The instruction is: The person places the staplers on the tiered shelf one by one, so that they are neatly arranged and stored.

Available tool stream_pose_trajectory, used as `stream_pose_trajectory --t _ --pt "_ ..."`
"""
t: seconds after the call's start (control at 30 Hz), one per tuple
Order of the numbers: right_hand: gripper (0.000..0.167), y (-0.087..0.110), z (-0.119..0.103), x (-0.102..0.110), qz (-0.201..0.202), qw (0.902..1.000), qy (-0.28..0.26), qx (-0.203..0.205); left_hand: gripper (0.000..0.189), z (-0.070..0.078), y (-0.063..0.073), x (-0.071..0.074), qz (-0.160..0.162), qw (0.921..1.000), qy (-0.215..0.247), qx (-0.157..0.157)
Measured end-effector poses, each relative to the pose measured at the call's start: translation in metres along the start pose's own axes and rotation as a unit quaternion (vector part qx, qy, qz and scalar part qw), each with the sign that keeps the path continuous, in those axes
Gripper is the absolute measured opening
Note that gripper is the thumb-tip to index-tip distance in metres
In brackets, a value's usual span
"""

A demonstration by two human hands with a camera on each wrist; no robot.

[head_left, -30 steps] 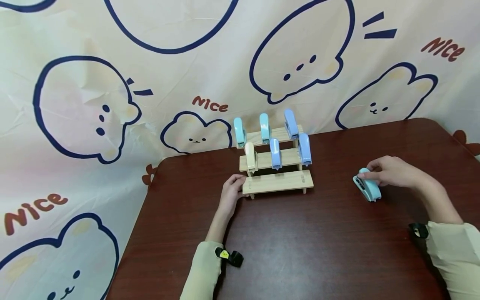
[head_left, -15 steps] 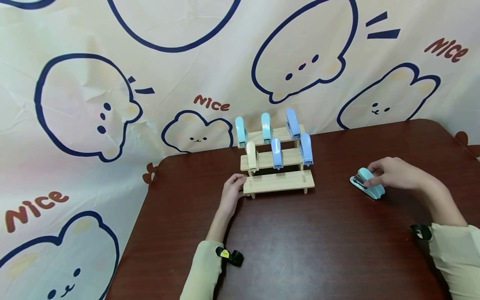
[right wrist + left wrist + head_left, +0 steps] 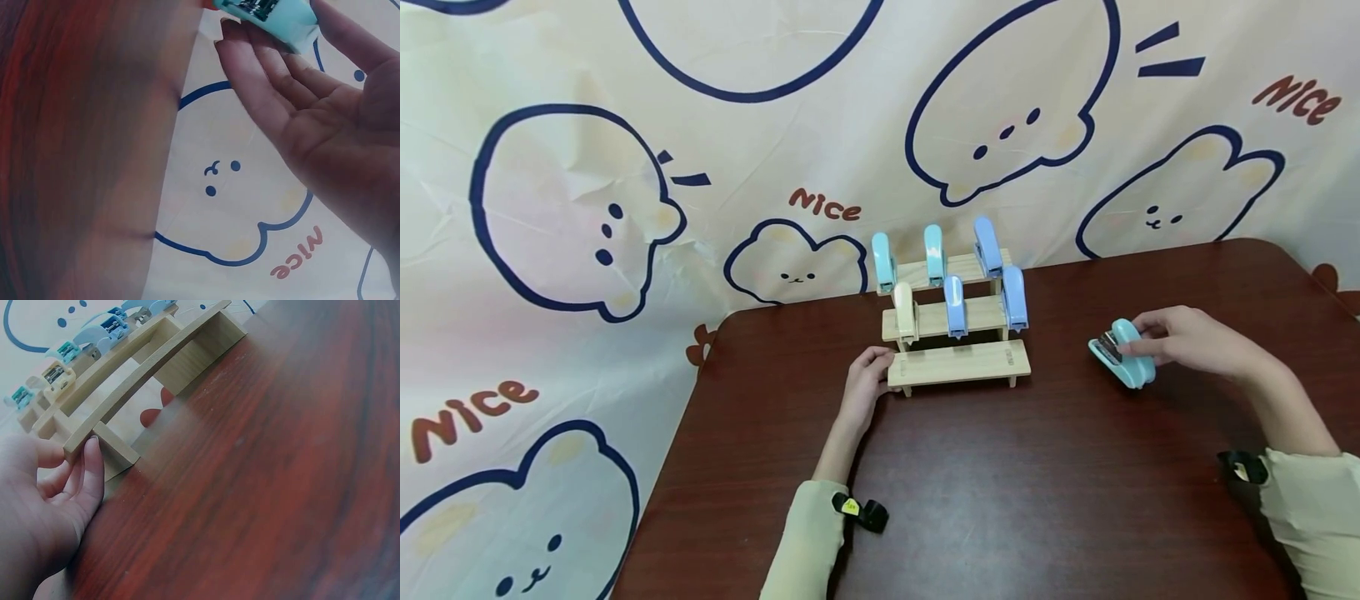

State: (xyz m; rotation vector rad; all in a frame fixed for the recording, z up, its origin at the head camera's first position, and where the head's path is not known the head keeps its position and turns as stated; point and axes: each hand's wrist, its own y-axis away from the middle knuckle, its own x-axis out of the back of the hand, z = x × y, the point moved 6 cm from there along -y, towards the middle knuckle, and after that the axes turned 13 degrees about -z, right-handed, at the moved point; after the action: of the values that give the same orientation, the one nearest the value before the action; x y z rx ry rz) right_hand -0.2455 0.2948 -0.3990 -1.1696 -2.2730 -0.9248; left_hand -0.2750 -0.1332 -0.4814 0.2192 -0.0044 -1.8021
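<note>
A three-tier wooden display rack (image 3: 958,363) stands at the back of the table. My left hand (image 3: 859,392) pinches the left end of its lowest shelf; in the left wrist view, thumb and fingers close round the board's corner (image 3: 84,439). To the right of the rack, my right hand (image 3: 1198,342) holds a light teal stapler (image 3: 1123,354) between thumb and fingers. In the right wrist view that stapler (image 3: 275,19) shows at the top edge, partly cut off. Whether it touches the table is hard to tell.
On the top shelf stand two teal staplers (image 3: 934,254) and a blue one (image 3: 988,247). The middle shelf bears a cream stapler (image 3: 905,312) and two blue ones (image 3: 955,306). A patterned cloth (image 3: 805,150) hangs behind the dark wooden table (image 3: 1000,492).
The teal stapler in my right hand has turned and shifted a little left and toward the back. My left hand stays on the rack.
</note>
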Motion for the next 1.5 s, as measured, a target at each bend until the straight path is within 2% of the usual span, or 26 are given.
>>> stream_pose_trajectory --t 0.3,0.53,1.0,1.5 --pt "0.047 0.003 -0.011 -0.001 0.008 0.9991 -0.035 0.021 0.019 -0.001 0.000 0.001 0.001 1.0000 -0.001 -0.003" --pt "0.040 0.005 -0.020 -0.002 0.016 0.9967 -0.073 0.032 0.019 -0.002 0.000 0.001 0.002 1.0000 -0.001 -0.004" --pt "0.048 0.002 -0.028 -0.001 0.042 0.9984 -0.039 0.007 0.025 0.000 0.000 0.000 -0.003 1.0000 -0.002 -0.004" --pt "0.044 0.001 -0.037 -0.005 0.056 0.9973 -0.036 0.030 0.020 -0.002 -0.001 0.001 -0.001 1.0000 0.000 -0.001"
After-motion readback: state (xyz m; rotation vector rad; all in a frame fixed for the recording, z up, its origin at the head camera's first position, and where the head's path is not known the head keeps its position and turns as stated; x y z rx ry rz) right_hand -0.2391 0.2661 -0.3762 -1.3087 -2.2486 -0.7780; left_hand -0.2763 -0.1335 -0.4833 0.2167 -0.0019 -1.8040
